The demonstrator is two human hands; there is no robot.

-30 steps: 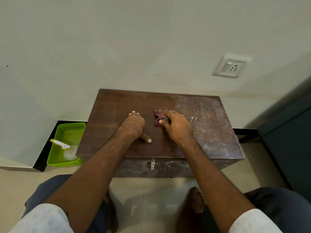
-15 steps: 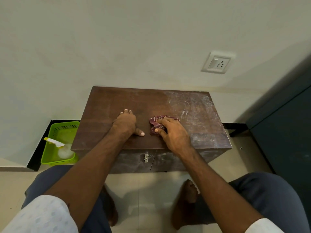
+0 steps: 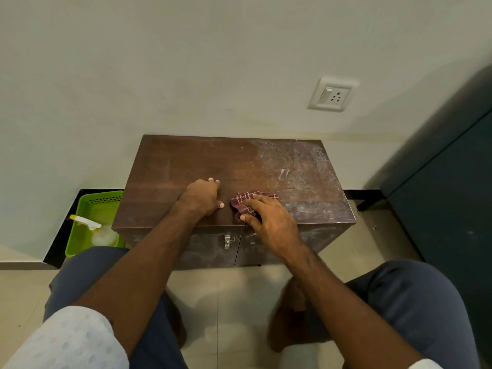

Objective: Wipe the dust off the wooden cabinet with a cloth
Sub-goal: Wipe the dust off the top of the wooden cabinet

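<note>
Leftward, a basket [image 3: 102,199] holds a bottle [image 3: 85,222]. Near the front edge of the cabinet [image 3: 186,161] the left hand [image 3: 201,196] rests, fingers together; the right hand [image 3: 271,225], fingers spread, presses the cloth [image 3: 240,202].

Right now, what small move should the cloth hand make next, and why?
Probably sweep the cloth rightward under the right hand: the right part of the cabinet top shows pale dust streaks, while the part near the left hand looks clean and dark.
</note>
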